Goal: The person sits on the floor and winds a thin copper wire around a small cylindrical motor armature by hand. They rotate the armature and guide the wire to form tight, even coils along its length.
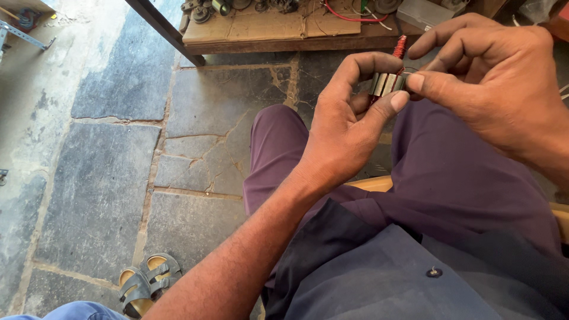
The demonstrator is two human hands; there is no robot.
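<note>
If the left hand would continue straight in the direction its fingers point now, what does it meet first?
Probably the right hand: the left hand points up-right, holding the small metal motor core against the right fingertips.

Both hands raised together: left hand (pixel 349 127) fingers curled, right hand (pixel 504 89) fingers pinched.

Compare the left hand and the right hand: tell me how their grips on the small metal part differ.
The left hand wraps the small metal part between thumb and curled forefinger; the right hand only pinches at its end with thumb and fingertips. The left hand comes up from below, the right hand from the right side. Both are bare and meet above the lap.
</note>
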